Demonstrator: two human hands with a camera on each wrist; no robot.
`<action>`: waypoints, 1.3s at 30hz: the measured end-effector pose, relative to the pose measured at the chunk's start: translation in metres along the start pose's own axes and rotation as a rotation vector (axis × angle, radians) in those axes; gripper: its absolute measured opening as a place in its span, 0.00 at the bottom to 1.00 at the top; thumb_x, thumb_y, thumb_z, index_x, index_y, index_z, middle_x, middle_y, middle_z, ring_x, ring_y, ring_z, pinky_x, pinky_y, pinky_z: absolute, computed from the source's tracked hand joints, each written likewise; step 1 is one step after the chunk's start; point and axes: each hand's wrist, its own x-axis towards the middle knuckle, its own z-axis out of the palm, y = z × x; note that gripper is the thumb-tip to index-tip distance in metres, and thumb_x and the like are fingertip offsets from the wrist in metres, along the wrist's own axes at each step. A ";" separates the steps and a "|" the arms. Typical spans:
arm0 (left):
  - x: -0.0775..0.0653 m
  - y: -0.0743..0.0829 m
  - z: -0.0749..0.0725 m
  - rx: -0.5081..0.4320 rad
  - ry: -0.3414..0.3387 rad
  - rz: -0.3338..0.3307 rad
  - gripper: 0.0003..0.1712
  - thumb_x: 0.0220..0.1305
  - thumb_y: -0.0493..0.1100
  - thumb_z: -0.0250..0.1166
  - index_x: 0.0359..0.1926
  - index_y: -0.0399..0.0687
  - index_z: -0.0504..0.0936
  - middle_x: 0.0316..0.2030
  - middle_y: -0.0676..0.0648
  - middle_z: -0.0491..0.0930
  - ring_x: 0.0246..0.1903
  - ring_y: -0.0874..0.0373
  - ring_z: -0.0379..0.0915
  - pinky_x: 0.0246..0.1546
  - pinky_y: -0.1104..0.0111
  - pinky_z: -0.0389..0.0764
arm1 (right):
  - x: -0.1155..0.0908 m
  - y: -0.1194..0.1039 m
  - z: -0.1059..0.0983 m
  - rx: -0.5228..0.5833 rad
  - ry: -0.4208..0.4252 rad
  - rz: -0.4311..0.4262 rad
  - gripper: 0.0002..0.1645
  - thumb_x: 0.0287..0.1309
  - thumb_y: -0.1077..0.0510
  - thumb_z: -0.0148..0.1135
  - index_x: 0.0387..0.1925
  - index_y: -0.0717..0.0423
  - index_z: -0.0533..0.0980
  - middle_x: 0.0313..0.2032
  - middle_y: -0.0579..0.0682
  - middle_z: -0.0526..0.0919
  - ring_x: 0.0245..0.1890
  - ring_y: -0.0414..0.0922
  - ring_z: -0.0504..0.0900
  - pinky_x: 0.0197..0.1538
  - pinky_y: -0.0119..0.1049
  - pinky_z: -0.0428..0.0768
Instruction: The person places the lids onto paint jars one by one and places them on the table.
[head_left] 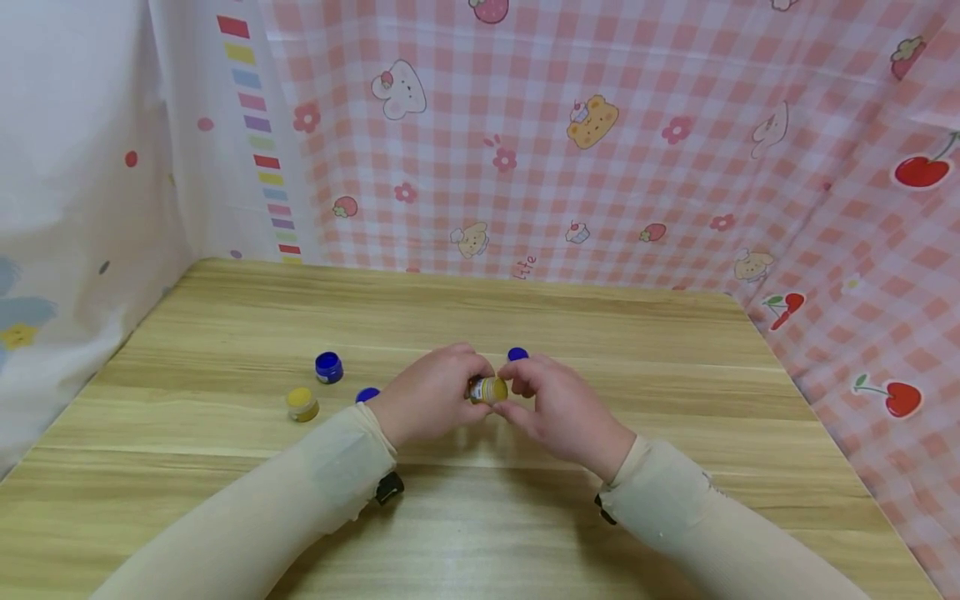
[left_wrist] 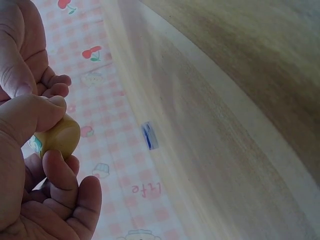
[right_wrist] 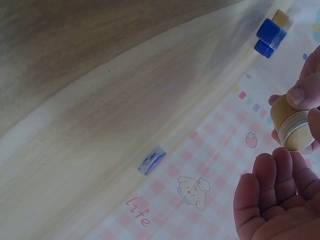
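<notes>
My left hand (head_left: 438, 392) grips a small yellow paint jar (head_left: 489, 390), thumb on one side and fingers round the other. The jar lies tilted on its side above the table, its lidded end toward the right. My right hand (head_left: 558, 408) has thumb and forefinger at the jar's ridged, see-through lid (right_wrist: 295, 131), pinching its rim. In the right wrist view the other right fingers (right_wrist: 267, 175) spread below it. The jar's yellow base (left_wrist: 65, 136) shows between the left fingers in the left wrist view.
A flat blue-stained lid (head_left: 517, 354) lies on the wooden table beyond the hands. Left of them stand a blue jar (head_left: 328, 367), a yellow jar (head_left: 302, 404) and another blue jar (head_left: 367, 394), partly hidden by the left wrist. Patterned cloth (head_left: 540, 192) hangs behind the table.
</notes>
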 end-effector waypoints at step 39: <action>0.000 0.001 -0.001 0.014 0.013 0.039 0.13 0.64 0.46 0.76 0.47 0.47 0.87 0.41 0.52 0.80 0.37 0.61 0.75 0.39 0.70 0.82 | 0.000 0.000 -0.001 0.022 -0.010 -0.031 0.19 0.63 0.57 0.75 0.51 0.58 0.81 0.45 0.51 0.86 0.44 0.51 0.85 0.49 0.42 0.84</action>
